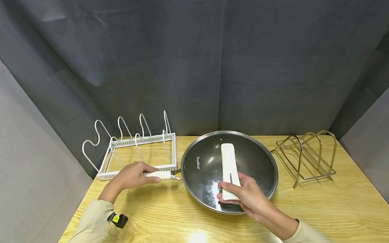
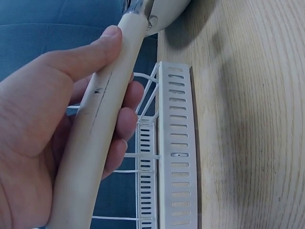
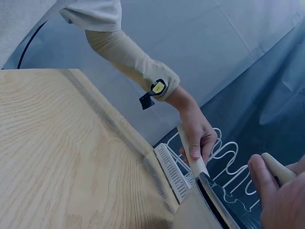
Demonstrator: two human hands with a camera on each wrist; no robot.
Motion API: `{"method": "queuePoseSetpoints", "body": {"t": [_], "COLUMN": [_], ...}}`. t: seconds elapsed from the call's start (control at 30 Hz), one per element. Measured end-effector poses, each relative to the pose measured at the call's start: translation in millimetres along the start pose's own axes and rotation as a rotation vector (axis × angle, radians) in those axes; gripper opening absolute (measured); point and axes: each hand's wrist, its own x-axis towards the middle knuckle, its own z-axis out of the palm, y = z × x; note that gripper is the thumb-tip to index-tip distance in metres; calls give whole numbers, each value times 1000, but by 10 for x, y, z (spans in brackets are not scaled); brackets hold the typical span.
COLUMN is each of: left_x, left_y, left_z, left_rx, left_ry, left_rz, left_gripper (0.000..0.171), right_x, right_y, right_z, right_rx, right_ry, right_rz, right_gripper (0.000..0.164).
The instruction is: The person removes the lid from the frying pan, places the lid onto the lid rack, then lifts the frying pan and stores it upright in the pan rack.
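Note:
A wide wok with a cream handle (image 1: 162, 174) stands in the middle of the head view, covered by a glass lid (image 1: 203, 161) with a metal rim. My left hand (image 1: 134, 176) grips that handle; in the left wrist view its fingers wrap around the cream handle (image 2: 90, 124). On top of the lid is a long cream lid handle (image 1: 229, 164). My right hand (image 1: 249, 196) holds the near end of the lid handle, thumb over the top and fingers on the other side. In the right wrist view the wok's pale outer wall (image 3: 193, 210) shows below the lid.
A white wire rack (image 1: 174, 148) with upright loops stands behind the left hand. To the right of the wok is a bronze-coloured wire rack (image 1: 318, 179). Both rest on the wooden table (image 1: 153, 220). Dark curtains (image 1: 177, 63) hang behind.

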Motion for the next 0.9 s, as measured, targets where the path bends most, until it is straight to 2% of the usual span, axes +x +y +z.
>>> {"method": "queuePoseSetpoints", "body": {"t": [0.53,0.9], "left_x": [1,9], "left_y": [33,13], "left_z": [-8,-8], "left_rx": [28,32], "left_ry": [1,0], "left_rz": [-5,3], "left_gripper": [48,46], "right_x": [-4,-8], "right_y": [-43,-80], "right_z": [-27,-61], "right_rx": [15,15], "right_ry": [16,-28], "right_rz": [-7,-16], "right_gripper": [50,55]}}
